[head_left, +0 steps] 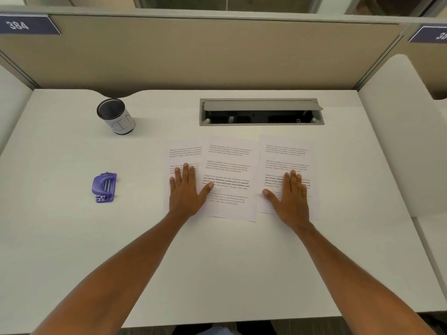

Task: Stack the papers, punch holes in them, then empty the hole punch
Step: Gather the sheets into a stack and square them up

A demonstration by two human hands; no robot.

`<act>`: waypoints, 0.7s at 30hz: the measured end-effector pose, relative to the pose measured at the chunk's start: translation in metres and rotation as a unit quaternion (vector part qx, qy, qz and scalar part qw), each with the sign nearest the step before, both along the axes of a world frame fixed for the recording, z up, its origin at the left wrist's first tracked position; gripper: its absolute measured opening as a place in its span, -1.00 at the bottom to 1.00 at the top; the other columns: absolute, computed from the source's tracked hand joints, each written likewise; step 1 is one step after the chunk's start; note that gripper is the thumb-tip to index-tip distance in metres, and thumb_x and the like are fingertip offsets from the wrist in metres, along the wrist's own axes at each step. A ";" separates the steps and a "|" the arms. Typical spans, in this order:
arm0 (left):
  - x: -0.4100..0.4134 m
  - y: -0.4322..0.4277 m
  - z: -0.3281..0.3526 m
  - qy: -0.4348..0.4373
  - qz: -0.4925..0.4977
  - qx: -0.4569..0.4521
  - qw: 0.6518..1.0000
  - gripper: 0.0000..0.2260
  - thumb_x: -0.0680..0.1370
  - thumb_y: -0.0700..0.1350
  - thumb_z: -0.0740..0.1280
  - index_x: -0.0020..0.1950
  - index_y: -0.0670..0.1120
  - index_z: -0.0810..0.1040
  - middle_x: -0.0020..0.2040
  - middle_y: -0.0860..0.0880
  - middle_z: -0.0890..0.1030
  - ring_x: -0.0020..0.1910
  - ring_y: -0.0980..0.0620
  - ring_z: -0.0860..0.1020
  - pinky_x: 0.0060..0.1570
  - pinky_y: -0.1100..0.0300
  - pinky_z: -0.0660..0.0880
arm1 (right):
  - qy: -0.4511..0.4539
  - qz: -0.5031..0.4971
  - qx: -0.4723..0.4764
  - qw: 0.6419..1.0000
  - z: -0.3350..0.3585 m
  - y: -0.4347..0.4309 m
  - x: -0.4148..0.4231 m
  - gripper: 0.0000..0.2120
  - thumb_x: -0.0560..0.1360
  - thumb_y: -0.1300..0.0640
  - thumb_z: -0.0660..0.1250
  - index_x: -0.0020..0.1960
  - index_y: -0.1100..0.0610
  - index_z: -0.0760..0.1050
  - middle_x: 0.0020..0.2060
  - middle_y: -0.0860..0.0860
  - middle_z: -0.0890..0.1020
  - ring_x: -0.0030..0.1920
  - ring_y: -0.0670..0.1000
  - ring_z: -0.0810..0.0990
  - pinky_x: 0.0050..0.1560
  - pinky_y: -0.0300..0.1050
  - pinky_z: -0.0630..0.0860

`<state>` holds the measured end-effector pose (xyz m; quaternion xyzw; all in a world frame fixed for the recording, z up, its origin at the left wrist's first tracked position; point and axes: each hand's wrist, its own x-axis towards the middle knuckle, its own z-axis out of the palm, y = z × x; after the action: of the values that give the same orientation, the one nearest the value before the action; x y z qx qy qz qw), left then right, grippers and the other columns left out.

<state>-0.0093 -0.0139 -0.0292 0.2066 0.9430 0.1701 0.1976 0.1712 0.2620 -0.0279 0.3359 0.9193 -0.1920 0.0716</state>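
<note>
Flat palms on loose sheets, stacking not yet begun.

The left hand (pixel 185 189) and right hand (pixel 291 195) lie spread and flat, grasping nothing, each pinning a white printed paper sheet (pixel 231 180) at frame centre, probably ready to slide the three together. The small purple plastic hole punch (pixel 104 187) waits at middle left; a dark mesh cup labelled "BIN" (pixel 116 116) stands at upper left.

Your one head view looks forward and steeply down over the desk (pixel 72 238) from its near edge.
</note>
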 end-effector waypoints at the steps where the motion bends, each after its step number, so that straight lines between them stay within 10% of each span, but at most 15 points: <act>1: 0.001 0.004 0.001 -0.003 -0.002 0.006 1.000 -0.13 0.72 0.37 0.13 0.80 -0.18 -0.05 0.82 -0.16 -0.10 0.80 -0.23 -0.17 0.76 -0.24 -0.12 | 0.000 0.005 -0.002 1.000 0.000 -0.002 -0.001 -0.03 0.69 -0.37 0.19 0.79 0.22 -0.11 0.80 0.14 -0.13 0.80 0.13 -0.19 0.77 0.16 -0.17; 21: -0.006 -0.011 0.005 -0.035 0.026 0.042 0.998 -0.09 0.67 0.42 0.20 0.80 -0.11 0.02 0.83 -0.11 -0.07 0.81 -0.16 -0.13 0.76 -0.22 0.03 | -0.001 -0.061 -0.009 0.998 0.003 0.014 0.002 -0.01 0.69 -0.37 0.19 0.78 0.28 -0.09 0.79 0.24 -0.09 0.79 0.21 -0.16 0.77 0.23 -0.13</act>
<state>-0.0153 -0.0248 -0.0242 0.1839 0.9325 0.2222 0.2173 0.1735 0.2763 -0.0253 0.3905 0.8955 -0.2040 0.0635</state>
